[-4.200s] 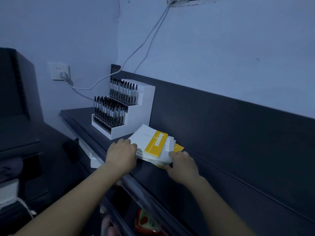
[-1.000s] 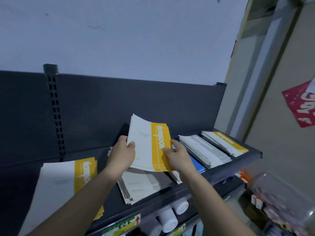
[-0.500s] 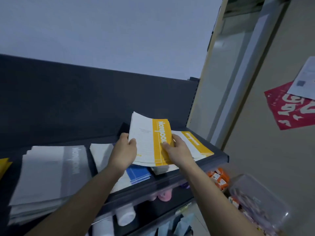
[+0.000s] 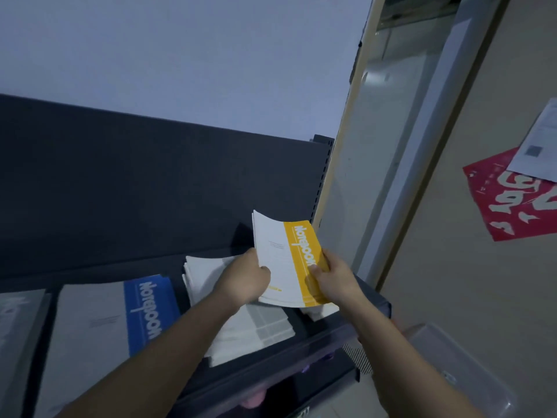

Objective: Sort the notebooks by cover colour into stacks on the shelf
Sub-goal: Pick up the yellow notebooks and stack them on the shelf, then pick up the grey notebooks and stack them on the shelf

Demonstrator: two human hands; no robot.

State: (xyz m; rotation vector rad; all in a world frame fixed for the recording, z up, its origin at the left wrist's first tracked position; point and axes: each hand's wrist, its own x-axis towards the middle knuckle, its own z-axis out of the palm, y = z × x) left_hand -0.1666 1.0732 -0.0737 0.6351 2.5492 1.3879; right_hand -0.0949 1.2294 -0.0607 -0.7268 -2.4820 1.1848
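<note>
Both hands hold a thin stack of white notebooks with a yellow cover band [image 4: 283, 260], tilted above the right end of the dark shelf [image 4: 370, 300]. My left hand [image 4: 247, 279] grips its left edge and my right hand [image 4: 331, 282] grips the yellow side. Below the held stack lies a grey-banded white stack [image 4: 256, 330]. A corner of another white stack [image 4: 319, 312] peeks out under the held one. To the left lies a blue-banded stack [image 4: 114, 318]. A grey-banded stack [image 4: 18, 327] sits at the far left edge.
The dark back panel [image 4: 135, 188] rises behind the shelf. A door frame [image 4: 346, 146] and a wall with a red poster [image 4: 518, 197] stand to the right. A clear plastic box [image 4: 458, 381] sits below right. Lower shelves hold blurred goods.
I have carried the yellow-banded stack from the pen display rack rightward along the shelf. It now hangs over the shelf's right end, covering the yellow stack seen there half a second ago.
</note>
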